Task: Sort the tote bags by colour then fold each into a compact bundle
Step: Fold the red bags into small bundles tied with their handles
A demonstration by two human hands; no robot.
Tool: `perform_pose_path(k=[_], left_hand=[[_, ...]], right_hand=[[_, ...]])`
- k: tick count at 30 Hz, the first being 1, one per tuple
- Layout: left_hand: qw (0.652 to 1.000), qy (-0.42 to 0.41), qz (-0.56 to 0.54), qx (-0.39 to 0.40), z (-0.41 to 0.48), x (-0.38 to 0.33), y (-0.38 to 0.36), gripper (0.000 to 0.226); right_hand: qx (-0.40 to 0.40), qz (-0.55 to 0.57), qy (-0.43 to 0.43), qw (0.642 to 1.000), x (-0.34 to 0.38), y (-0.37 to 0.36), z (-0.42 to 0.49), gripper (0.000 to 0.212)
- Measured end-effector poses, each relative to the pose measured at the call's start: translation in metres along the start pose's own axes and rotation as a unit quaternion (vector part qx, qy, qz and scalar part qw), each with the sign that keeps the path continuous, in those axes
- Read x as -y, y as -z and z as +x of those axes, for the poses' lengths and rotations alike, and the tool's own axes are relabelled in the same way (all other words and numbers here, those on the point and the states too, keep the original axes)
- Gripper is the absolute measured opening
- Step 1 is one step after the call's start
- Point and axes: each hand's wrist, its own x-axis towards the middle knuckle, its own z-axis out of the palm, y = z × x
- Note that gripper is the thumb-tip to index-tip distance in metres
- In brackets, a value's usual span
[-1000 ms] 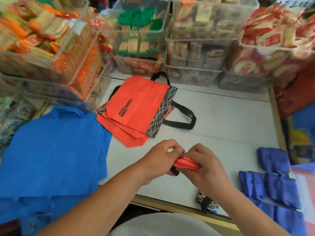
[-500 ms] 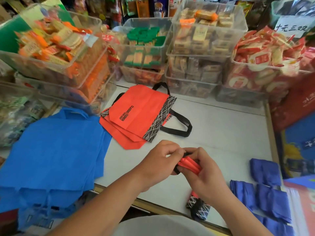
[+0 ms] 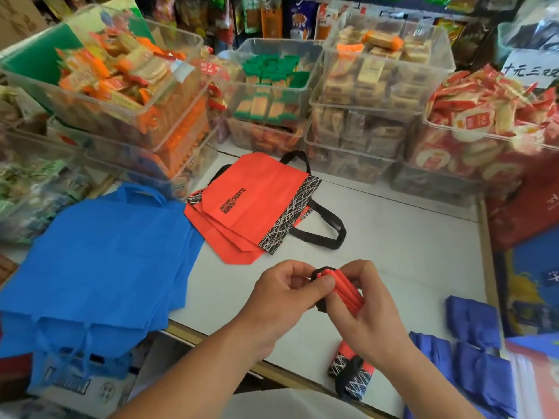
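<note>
A folded red tote bag (image 3: 344,290) is held above the white table (image 3: 408,237) by both hands. My left hand (image 3: 284,294) pinches its left end with thumb and fingers. My right hand (image 3: 363,316) curls round its right side, and a black handle loops over the top of the bundle. A small stack of flat red tote bags (image 3: 257,204) with black patterned bands lies at the table's middle back. Flat blue tote bags (image 3: 99,261) lie piled at the left. A finished red bundle (image 3: 351,373) rests at the near edge under my right wrist.
Several folded blue bundles (image 3: 475,352) lie at the table's right front. Clear plastic bins of packaged snacks (image 3: 372,86) line the back and left of the table. A wooden rim (image 3: 217,346) runs along the near edge.
The camera view has tilted up, showing more of the bins. Both hands have kept hold of the red bundle, and my right hand has turned it so that the folded layers show.
</note>
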Motion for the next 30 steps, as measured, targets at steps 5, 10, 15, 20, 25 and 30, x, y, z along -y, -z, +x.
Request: perform_pose_path(k=[5,10,15,20,25,30], left_hand=[[0.997,0.026,-0.061,0.038,-0.003,-0.007,0.001,0.026],[0.996,0.019,-0.078,0.035,-0.004,-0.01,0.006,0.015],[0.995,0.03,-0.094,0.032,-0.003,-0.01,0.006,0.02],[0.991,0.045,-0.109,0.062,-0.005,-0.017,0.009,0.018],[0.98,0.089,-0.123,0.126,-0.005,-0.028,0.016,0.036],[0.985,0.101,-0.06,0.125,-0.005,-0.027,0.02,0.007]], right_hand=[[-0.009,0.022,0.033,0.999,0.011,0.002,0.001,0.024],[-0.001,0.03,0.075,0.997,0.016,0.009,0.003,0.017],[0.023,-0.017,0.069,0.997,0.02,0.004,-0.005,0.017],[-0.019,-0.02,0.103,0.994,0.024,0.002,0.001,0.003],[-0.019,-0.032,0.098,0.995,0.028,0.002,0.005,0.008],[0.032,-0.043,0.064,0.997,0.028,0.003,0.003,0.011]])
